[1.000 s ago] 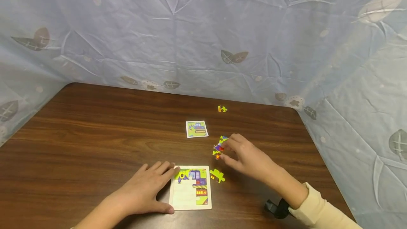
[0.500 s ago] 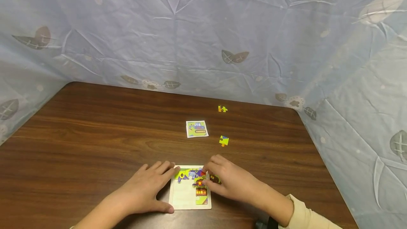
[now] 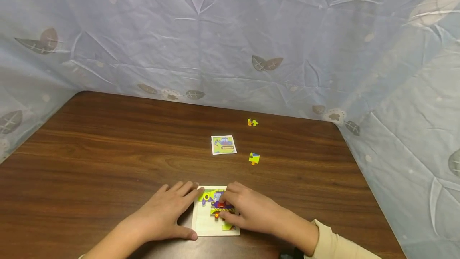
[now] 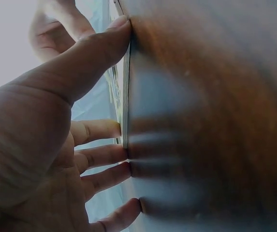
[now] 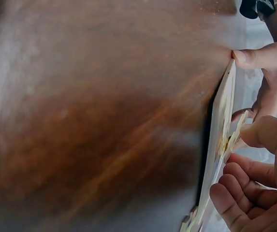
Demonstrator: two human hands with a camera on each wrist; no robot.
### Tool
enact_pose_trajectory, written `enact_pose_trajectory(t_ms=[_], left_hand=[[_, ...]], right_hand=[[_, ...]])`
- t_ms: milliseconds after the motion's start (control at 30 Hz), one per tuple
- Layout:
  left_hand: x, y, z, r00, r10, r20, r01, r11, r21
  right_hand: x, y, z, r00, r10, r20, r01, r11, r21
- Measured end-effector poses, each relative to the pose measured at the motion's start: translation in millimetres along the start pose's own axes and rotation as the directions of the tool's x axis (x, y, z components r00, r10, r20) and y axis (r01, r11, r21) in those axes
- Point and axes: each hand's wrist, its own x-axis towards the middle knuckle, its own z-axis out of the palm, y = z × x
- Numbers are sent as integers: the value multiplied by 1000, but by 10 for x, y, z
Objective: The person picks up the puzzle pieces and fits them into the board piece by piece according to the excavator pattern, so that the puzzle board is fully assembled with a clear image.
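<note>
A square puzzle tray (image 3: 203, 227) lies near the table's front edge, with pieces of a vehicle picture along its top and right sides. My left hand (image 3: 163, 213) rests at its left edge, fingers spread, thumb at the near corner and index finger at the far corner. Over the tray, my right hand (image 3: 253, 210) pinches a puzzle piece (image 5: 237, 133) between thumb and index finger. In the right wrist view this piece is tilted, close over the tray. My right hand hides part of the tray's right side in the head view.
A picture card (image 3: 223, 145) of the vehicle lies behind the tray. To its right is a green puzzle piece (image 3: 254, 158), and another piece (image 3: 252, 122) lies near the back edge. In the right wrist view, a loose piece (image 5: 189, 222) sits beside the tray. A patterned curtain (image 3: 230, 51) encloses the table.
My right hand has picked up the puzzle piece from right of the tray and carried it left over the tray. My left hand has stayed at the tray's edge.
</note>
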Motion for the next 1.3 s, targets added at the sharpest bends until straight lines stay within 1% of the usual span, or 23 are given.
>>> enact_pose_trajectory(t_ms=[200,467,633,833,933,1167,1300], left_hand=[[12,8,-7,1000,0,0,0,1000,0],[15,12,-19,1000,2,1,-2,1000,1],[13,12,-29,1000,11,-10,-11,1000,13],[13,14,-30,999,37,-39,-36,999,32],[15,12,-27,999,36,-37,-35,999,28],[15,3,1,999,26,-22,-26,1000,6],[12,-1,14,999,28,-27,-28,1000,9]], right_hand=[[12,7,39,1000,-16,-14,15,999,-44],[40,1,49,997,-65,-36,60,989,-132],[50,-13,49,997,-72,-36,66,986,-154],[68,-27,35,997,-77,-6,75,989,-127],[78,-39,16,998,-64,10,65,991,-115],[81,-74,-23,995,-86,50,93,981,-170],[69,-72,-30,993,-102,51,110,975,-194]])
